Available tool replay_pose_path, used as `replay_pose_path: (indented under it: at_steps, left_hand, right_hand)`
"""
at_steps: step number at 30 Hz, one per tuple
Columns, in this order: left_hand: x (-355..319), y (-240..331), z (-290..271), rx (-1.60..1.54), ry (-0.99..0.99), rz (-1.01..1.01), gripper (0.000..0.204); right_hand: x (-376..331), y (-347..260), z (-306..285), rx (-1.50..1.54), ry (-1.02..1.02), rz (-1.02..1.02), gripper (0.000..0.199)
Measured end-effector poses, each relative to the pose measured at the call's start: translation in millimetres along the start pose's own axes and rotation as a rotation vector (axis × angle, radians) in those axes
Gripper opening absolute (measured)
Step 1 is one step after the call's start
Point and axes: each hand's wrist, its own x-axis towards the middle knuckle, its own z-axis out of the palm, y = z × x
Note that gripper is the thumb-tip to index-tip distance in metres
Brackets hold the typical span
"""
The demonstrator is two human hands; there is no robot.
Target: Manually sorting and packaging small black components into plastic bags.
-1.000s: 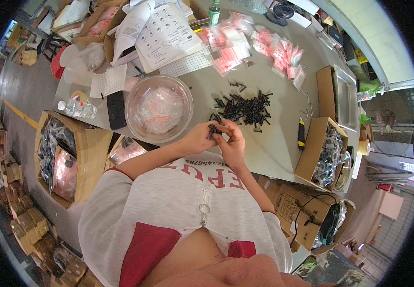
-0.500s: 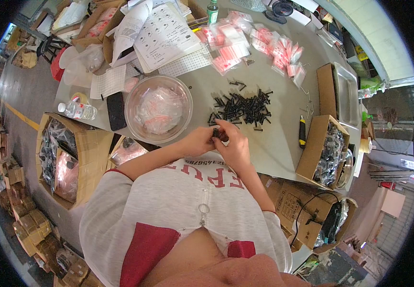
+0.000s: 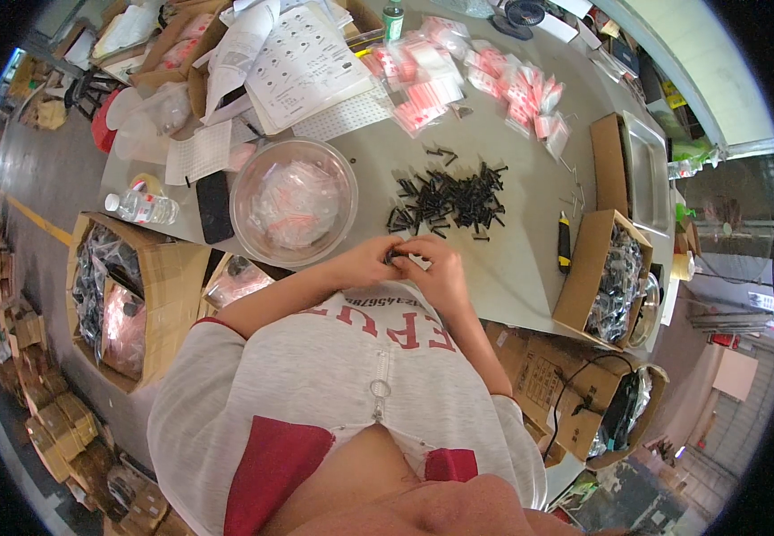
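My left hand (image 3: 370,262) and my right hand (image 3: 435,263) meet at the table's near edge, in front of my chest. Between their closed fingers are a few small black screws (image 3: 397,256), mostly covered, so I cannot make out how many. Just beyond my fingertips lies a loose pile of black screws (image 3: 458,198) on the grey table (image 3: 512,268). To the left of the pile stands a clear round bowl (image 3: 238,225) holding small clear plastic bags (image 3: 293,210) with red marks.
Red-and-white zip bags (image 3: 521,94) lie at the back. On the right are a black-and-yellow cutter knife (image 3: 565,243) and a cardboard box (image 3: 577,290) of black bagged parts. A phone (image 3: 215,207), a water bottle (image 3: 143,208) and paper sheets (image 3: 302,71) are at the left.
My hands have drawn closer together, and the fingers of my right hand have come down over the black screws, hiding more of them. The pile looks the same.
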Motion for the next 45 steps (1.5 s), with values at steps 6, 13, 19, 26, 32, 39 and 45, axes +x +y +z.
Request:
replay_pose_path:
  at_steps: [6, 13, 19, 26, 32, 39, 45]
  left_hand:
    - [-7.0, -6.6, -12.5, -0.009, 0.068, -0.033, 0.028]
    - [-17.2, 10.3, -18.2, -0.179, 0.183, -0.215, 0.030]
    - [-13.7, -7.9, -19.9, 0.082, 0.215, -0.040, 0.033]
    - [-15.2, -9.7, -18.1, 0.071, 0.194, -0.018, 0.031]
    - [-17.8, -15.4, -19.9, 0.079, 0.218, -0.035, 0.031]
    - [-13.0, -14.7, -16.3, 0.095, 0.203, -0.056, 0.035]
    - [-13.2, -13.0, -15.1, 0.097, 0.183, -0.024, 0.032]
  right_hand:
    - [4.1, 72.4, -31.0, -0.292, 0.156, 0.283, 0.020]
    - [-17.5, 176.7, -59.3, -0.748, 0.369, 0.264, 0.019]
    - [-4.1, 159.5, -25.7, -0.510, 0.177, 0.070, 0.012]
    - [-9.4, 161.9, -9.2, -0.486, 0.265, 0.033, 0.024]
    - [-12.4, 168.5, -19.3, -0.606, 0.218, 0.110, 0.026]
    - [-2.7, 145.7, -3.2, -0.586, 0.050, 0.158, 0.024]
    - [11.4, 147.2, -6.7, -0.706, 0.092, 0.070, 0.023]
